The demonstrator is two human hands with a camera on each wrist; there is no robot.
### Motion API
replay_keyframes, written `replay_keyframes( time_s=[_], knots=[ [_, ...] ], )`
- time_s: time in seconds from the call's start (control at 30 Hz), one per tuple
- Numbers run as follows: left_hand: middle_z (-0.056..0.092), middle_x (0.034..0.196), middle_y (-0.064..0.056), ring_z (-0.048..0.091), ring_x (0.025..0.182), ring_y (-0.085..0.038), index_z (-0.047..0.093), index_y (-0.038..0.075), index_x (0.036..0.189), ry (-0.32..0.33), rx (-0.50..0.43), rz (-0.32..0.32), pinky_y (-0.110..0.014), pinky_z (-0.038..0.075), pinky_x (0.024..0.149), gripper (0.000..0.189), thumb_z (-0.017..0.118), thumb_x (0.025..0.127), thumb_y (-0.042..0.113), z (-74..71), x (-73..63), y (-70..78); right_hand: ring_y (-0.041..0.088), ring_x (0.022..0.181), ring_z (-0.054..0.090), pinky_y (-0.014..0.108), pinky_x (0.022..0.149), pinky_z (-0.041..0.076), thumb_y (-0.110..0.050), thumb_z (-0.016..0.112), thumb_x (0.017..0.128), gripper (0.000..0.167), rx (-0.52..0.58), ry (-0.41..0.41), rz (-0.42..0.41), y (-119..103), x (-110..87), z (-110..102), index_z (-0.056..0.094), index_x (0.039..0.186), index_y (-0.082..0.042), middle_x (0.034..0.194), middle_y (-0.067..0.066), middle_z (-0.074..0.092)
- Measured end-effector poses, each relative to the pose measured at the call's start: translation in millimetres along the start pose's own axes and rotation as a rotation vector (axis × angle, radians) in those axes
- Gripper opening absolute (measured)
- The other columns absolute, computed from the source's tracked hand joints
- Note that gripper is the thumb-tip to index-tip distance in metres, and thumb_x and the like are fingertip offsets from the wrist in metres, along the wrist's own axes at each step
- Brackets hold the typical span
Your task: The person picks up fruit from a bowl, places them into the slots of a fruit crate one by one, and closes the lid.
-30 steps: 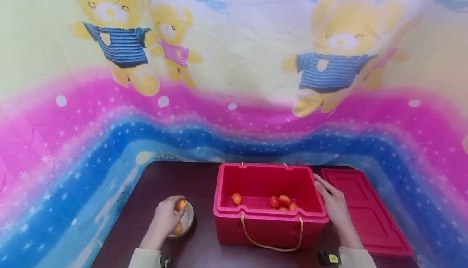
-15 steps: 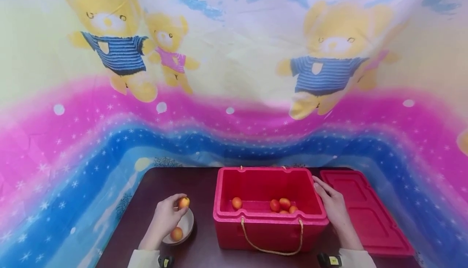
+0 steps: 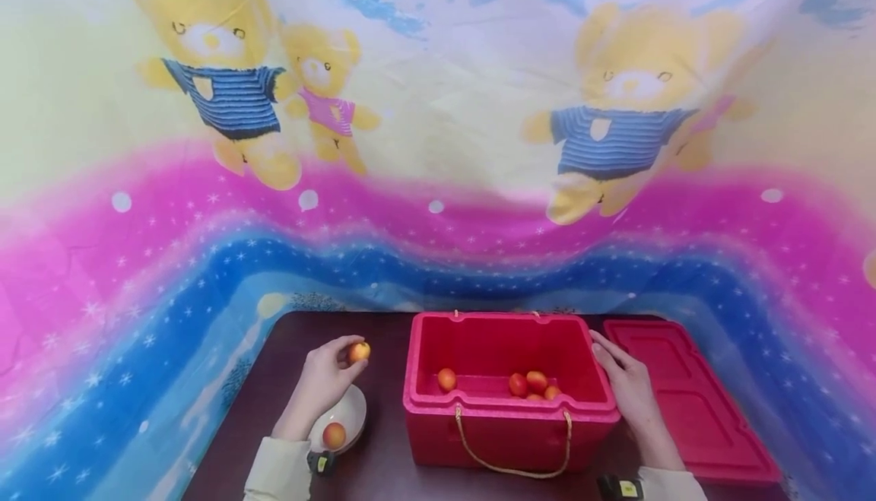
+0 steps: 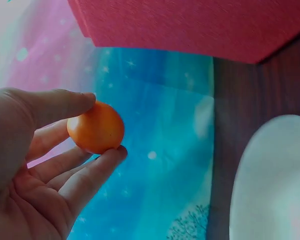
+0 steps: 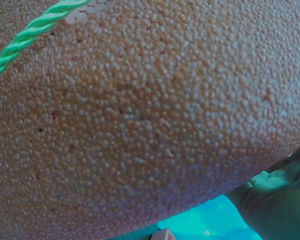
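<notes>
My left hand [image 3: 325, 379] pinches a small round orange-red fruit [image 3: 359, 352] between thumb and fingertips, above and beyond a white bowl [image 3: 356, 410]. In the left wrist view the same fruit [image 4: 96, 128] shows smooth and orange, with the bowl's pale rim [image 4: 245, 170] to its right. One more such fruit [image 3: 334, 435] lies in the bowl. My right hand [image 3: 630, 383] rests with extended fingers against the right side of a red foam box [image 3: 509, 436]. Inside the box, one fruit [image 3: 447, 379] sits at the left and several [image 3: 518, 385] cluster at the right.
A red lid [image 3: 712, 410] lies flat on the dark table [image 3: 301, 334], right of the box. Rope handles hang on the box, the front one [image 3: 513, 472] drooping in a loop. A patterned cloth [image 3: 438, 250] with bears hangs behind.
My left hand has lifted the fruit out of the bowl and moved it up and rightward, toward the box. The right hand stays at the box's right side.
</notes>
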State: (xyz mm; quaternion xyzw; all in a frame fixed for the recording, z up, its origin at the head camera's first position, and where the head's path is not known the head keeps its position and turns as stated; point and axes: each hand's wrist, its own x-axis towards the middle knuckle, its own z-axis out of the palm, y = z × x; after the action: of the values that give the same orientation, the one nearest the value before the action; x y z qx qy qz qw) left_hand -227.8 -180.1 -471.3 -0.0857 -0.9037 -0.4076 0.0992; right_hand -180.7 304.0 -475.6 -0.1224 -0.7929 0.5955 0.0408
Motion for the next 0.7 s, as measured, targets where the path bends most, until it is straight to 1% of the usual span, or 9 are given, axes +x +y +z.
replay_keyframes(
  time_s=[0.17, 0.27, 0.37, 0.43, 0.53, 0.7],
  knots=[
    [0.072, 0.112, -0.01, 0.074, 0.092, -0.021, 0.071, 0.01, 0.122, -0.007, -0.045, 0.024, -0.034, 0.061, 0.078, 0.041, 0.083, 0.083, 0.009, -1.2, 11.2, 15.6, -0.007, 0.099, 0.061, 0.024, 0.083, 0.058, -0.061, 0.053, 0.097, 0.072, 0.013, -0.001, 0.006, -2.2, 0.3, -0.8, 0.037, 0.157, -0.026, 0.155, 0.018, 0.044],
    [0.072, 0.114, -0.011, 0.074, 0.094, -0.022, 0.07, 0.011, 0.123, -0.014, -0.074, 0.048, -0.034, 0.061, 0.079, 0.04, 0.083, 0.084, 0.01, -1.9, 17.5, 25.5, -0.007, 0.098, 0.061, 0.025, 0.082, 0.058, -0.061, 0.053, 0.097, 0.072, 0.008, 0.001, 0.004, -3.1, 0.9, -0.7, 0.037, 0.158, -0.027, 0.154, 0.018, 0.044],
    [0.071, 0.116, -0.012, 0.074, 0.094, -0.024, 0.071, 0.009, 0.122, -0.008, -0.092, 0.082, -0.035, 0.061, 0.079, 0.04, 0.082, 0.084, 0.008, -2.1, 23.1, 34.5, -0.007, 0.098, 0.061, 0.026, 0.082, 0.059, -0.06, 0.054, 0.097, 0.071, 0.004, 0.002, -0.004, -3.1, 1.4, -0.2, 0.038, 0.157, -0.026, 0.154, 0.018, 0.045],
    [0.071, 0.116, -0.013, 0.074, 0.094, -0.025, 0.071, 0.009, 0.122, -0.009, -0.101, 0.094, -0.034, 0.061, 0.079, 0.039, 0.082, 0.084, 0.007, -2.2, 26.4, 39.9, -0.007, 0.098, 0.061, 0.025, 0.082, 0.058, -0.06, 0.054, 0.097, 0.072, 0.002, 0.002, -0.006, -2.5, 1.4, 0.2, 0.037, 0.158, -0.026, 0.154, 0.018, 0.044],
    [0.071, 0.116, -0.013, 0.074, 0.094, -0.025, 0.071, 0.01, 0.122, -0.017, -0.115, 0.102, -0.034, 0.06, 0.079, 0.039, 0.082, 0.085, 0.008, -2.5, 30.7, 46.5, -0.008, 0.097, 0.06, 0.024, 0.082, 0.058, -0.06, 0.054, 0.097, 0.072, 0.005, 0.005, -0.003, -1.3, 0.7, 0.6, 0.037, 0.158, -0.026, 0.154, 0.018, 0.044],
    [0.07, 0.117, -0.012, 0.074, 0.096, -0.025, 0.071, 0.009, 0.123, -0.031, -0.116, 0.112, -0.035, 0.06, 0.081, 0.039, 0.082, 0.085, 0.01, -4.0, 35.4, 52.5, -0.011, 0.098, 0.058, 0.023, 0.083, 0.057, -0.06, 0.054, 0.097, 0.072, 0.017, 0.005, 0.011, -0.8, -1.0, 1.5, 0.037, 0.158, -0.026, 0.156, 0.017, 0.043]
  ],
)
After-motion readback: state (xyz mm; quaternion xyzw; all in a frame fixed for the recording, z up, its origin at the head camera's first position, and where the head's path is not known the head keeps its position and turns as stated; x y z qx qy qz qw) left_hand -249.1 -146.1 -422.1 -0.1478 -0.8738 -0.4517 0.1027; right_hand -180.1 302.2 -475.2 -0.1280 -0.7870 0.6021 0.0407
